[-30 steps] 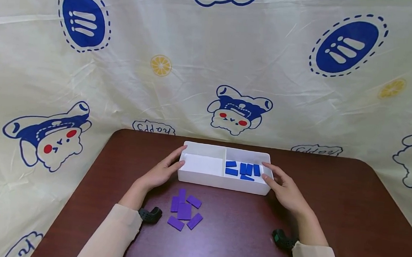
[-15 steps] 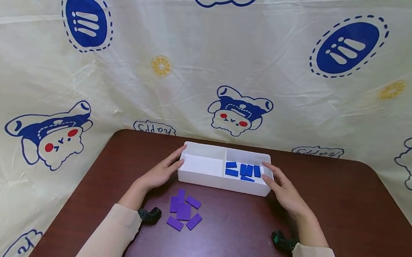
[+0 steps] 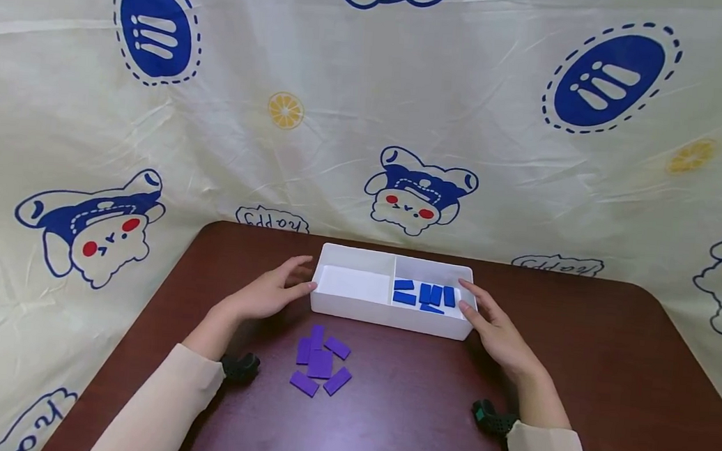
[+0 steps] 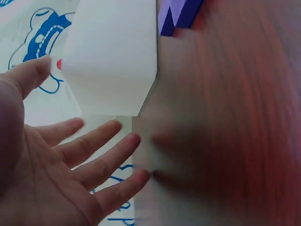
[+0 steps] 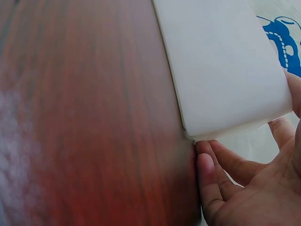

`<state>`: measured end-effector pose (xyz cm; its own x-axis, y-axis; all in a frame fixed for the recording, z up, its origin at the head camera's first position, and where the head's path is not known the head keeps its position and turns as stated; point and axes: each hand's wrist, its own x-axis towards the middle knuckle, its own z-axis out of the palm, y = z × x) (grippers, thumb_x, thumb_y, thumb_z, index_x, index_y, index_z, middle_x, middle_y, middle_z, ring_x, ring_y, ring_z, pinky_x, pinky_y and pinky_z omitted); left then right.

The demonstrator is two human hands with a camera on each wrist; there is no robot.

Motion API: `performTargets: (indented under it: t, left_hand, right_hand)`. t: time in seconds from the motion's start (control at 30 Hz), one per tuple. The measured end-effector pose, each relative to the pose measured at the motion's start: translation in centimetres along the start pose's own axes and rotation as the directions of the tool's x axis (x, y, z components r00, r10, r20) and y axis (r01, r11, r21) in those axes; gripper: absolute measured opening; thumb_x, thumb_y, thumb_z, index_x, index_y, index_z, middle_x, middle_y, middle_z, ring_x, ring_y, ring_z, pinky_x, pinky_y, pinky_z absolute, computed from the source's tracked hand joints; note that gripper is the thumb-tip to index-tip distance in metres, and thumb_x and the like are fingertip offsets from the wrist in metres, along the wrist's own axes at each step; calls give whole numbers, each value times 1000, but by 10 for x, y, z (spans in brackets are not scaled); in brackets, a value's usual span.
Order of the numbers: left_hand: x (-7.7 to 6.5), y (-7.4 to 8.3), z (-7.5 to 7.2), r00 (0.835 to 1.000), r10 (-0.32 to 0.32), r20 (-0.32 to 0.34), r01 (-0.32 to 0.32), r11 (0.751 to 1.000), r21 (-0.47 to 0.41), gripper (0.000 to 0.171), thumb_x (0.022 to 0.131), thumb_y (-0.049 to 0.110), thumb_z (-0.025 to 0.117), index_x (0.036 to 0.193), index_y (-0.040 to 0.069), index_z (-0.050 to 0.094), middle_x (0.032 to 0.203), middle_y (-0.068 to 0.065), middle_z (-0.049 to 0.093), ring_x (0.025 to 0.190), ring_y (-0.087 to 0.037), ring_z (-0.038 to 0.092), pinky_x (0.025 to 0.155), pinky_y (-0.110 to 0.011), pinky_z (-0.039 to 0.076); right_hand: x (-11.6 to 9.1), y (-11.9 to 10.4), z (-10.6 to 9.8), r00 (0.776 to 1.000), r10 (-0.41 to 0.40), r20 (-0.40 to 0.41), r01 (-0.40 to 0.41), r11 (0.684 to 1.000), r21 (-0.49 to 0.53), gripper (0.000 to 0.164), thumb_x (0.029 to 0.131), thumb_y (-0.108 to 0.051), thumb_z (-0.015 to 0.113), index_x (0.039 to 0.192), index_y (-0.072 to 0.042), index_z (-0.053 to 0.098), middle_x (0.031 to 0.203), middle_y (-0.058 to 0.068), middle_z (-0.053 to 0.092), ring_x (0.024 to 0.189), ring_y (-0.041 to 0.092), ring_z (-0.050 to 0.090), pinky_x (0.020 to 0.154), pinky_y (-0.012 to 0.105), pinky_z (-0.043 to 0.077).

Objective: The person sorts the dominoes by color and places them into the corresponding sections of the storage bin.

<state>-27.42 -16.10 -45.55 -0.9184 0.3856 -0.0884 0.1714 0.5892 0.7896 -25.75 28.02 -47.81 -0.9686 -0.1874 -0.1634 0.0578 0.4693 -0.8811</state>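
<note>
A white two-part box [image 3: 386,314] stands near the back of the table. Several blue tiles [image 3: 436,296] lie in its right compartment; the left compartment is bare. My left hand [image 3: 262,294] is just off the box's left end, fingers spread. The left wrist view shows a gap between that hand [image 4: 80,174] and the box [image 4: 113,52]. At the other end, my right hand [image 3: 506,340] grips the box, thumb and index finger at its rim. In the right wrist view, the hand's lower fingers [image 5: 211,165] are curled by the box's bottom corner.
Several purple tiles [image 3: 320,364] lie on the dark brown table [image 3: 411,404] in front of the box, nearer the left arm. Behind the table hangs a pale printed cloth [image 3: 314,173]. Each wrist wears a dark band.
My left hand has let go of the box's left end and shifted left, its fingers spreading. The right hand keeps its place on the box, which stays put.
</note>
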Motion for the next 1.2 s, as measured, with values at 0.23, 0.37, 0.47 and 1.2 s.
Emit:
performTargets:
  t: [0.23,0.37,0.47,1.2]
  left_hand:
    - [-23,5,-6,998,41,48,-50,980,190,47,96,37,74,131,8,62,127,-9,68,120,-27,63,104,-50,51]
    - [-34,7,-2,989,100,111,-128,951,281,39,91,35,80,119,10,70,116,-4,69,111,-23,64,98,-44,52]
    - [-41,11,5,980,120,156,-167,928,332,35,88,35,83,114,13,73,110,-1,69,104,-19,64,93,-39,53]
    - [-49,24,27,977,98,192,-187,827,530,40,81,39,88,110,14,76,104,5,64,90,-10,57,83,-32,53]
  right_hand:
    - [3,2,1,1000,-8,-4,8,1000,10,65,107,-49,51,165,-35,25,175,16,9,158,50,7,114,83,13]
    - [4,0,0,1000,-24,-2,24,1000,13,65,107,-48,52,165,-34,26,174,16,12,158,51,8,114,83,13]
    - [3,0,0,1000,-29,-6,29,1000,9,65,107,-48,52,165,-34,26,174,16,12,158,51,8,114,83,13]
    - [3,6,1,1000,-24,-9,24,1000,12,66,105,-54,51,164,-35,28,175,16,9,158,51,7,113,84,12]
